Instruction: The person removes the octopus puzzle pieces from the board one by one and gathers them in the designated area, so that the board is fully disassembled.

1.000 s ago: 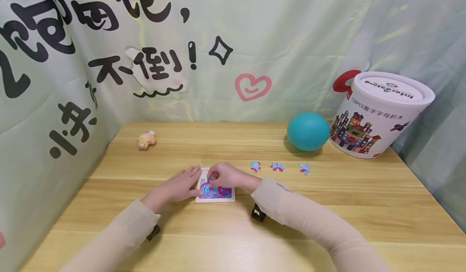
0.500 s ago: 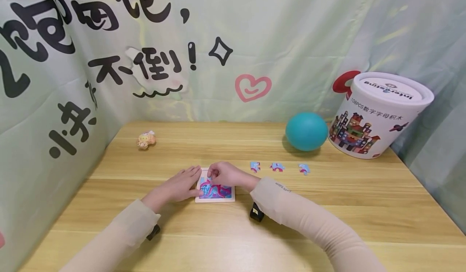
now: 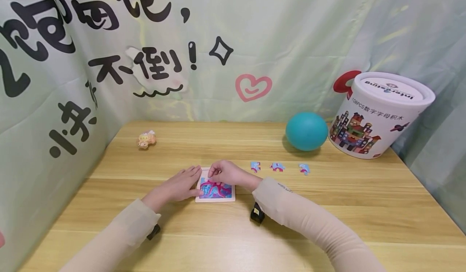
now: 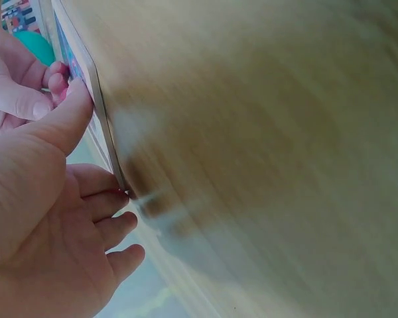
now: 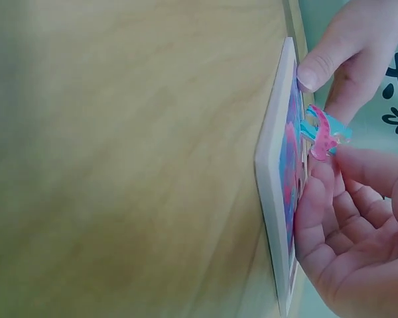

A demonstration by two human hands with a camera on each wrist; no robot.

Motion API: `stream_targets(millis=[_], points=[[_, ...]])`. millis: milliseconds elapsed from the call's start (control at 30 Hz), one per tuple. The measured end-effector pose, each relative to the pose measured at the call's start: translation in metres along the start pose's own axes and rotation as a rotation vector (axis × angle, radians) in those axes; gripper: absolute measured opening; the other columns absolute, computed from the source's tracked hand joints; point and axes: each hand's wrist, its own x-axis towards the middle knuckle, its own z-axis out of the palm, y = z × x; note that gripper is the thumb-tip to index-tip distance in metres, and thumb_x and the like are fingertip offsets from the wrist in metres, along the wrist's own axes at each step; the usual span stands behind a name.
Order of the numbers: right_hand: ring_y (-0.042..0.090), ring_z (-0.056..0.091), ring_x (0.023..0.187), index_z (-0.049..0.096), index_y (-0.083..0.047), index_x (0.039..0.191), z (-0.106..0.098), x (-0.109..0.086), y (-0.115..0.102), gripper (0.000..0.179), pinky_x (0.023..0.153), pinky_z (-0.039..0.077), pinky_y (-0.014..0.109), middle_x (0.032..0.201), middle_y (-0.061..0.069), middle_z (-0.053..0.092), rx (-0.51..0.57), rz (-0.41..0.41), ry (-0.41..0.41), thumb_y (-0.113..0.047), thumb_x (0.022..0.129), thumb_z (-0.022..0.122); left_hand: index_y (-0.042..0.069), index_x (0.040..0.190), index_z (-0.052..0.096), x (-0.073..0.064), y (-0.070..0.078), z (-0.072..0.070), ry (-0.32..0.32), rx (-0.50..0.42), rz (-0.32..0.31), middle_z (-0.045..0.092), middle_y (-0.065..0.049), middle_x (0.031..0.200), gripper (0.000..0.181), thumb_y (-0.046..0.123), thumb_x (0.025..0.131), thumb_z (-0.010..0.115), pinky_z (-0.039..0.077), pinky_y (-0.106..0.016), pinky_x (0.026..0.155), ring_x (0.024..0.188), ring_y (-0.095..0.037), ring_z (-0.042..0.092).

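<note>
A small puzzle board (image 3: pixel 215 200) with a pale rim and a pink, blue and purple picture lies on the table. My left hand (image 3: pixel 178 185) rests along its left side; in the left wrist view the thumb (image 4: pixel 76 109) lies over the rim and the other fingers extend past the edge. Over the board's upper part, my right hand (image 3: pixel 229 174) pinches a pink and blue puzzle piece (image 5: pixel 325 138) between thumb and fingertips. That piece is tilted up from the board in the right wrist view. The right hand hides part of the picture.
Three loose puzzle pieces (image 3: pixel 277 166) lie in a row right of the board. Behind them are a teal ball (image 3: pixel 307 131) and a large white bucket (image 3: pixel 378 118). A small figurine (image 3: pixel 147 139) stands at the back left. A printed curtain (image 3: pixel 291 41) closes off the back.
My right hand has lifted slightly and shifted a little toward the back of the board, showing more of the pink picture. The left hand has stayed in place.
</note>
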Motion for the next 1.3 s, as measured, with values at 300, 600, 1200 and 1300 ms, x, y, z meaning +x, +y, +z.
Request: stream_targets(millis=[300,600,1200,1300], points=[[0.013,0.055,0.060,0.064,-0.003,0.081,-0.007,-0.014,0.003,0.006,0.055,0.050,0.026,0.069,0.002,0.060,0.033,-0.011,0.056,-0.006,0.085,0.065,-0.012,0.139,0.025,0.000,0.002,-0.002,-0.005,0.005,-0.001,0.019,-0.026,0.146,0.073,0.037,0.092,0.053,0.014,-0.052,0.107,0.134,-0.039,0.015],[0.014,0.053,0.060,0.065,-0.003,0.083,-0.036,-0.047,0.016,0.007,0.059,0.051,0.032,0.069,0.007,0.060,0.077,0.034,0.130,-0.009,0.086,0.064,-0.012,0.139,0.024,-0.003,0.002,-0.002,-0.004,-0.003,0.001,0.017,-0.026,0.146,0.073,0.036,0.093,0.053,0.014,-0.051,0.107,0.134,-0.039,0.014],[0.012,0.052,0.055,0.066,0.001,0.080,-0.075,-0.095,0.056,0.009,0.053,0.049,0.025,0.061,0.004,0.057,-0.041,0.161,0.155,-0.004,0.086,0.062,-0.013,0.139,0.024,-0.001,-0.001,0.000,0.000,0.003,0.016,0.018,-0.027,0.146,0.073,0.036,0.093,0.053,0.014,-0.051,0.107,0.134,-0.040,0.015],[0.012,0.052,0.054,0.067,0.000,0.078,-0.076,-0.095,0.056,0.009,0.052,0.048,0.025,0.061,0.004,0.057,-0.074,0.183,0.162,-0.003,0.085,0.063,-0.013,0.139,0.024,-0.001,-0.001,0.000,-0.001,0.002,0.018,0.018,-0.027,0.146,0.073,0.036,0.093,0.052,0.014,-0.051,0.107,0.134,-0.040,0.015]])
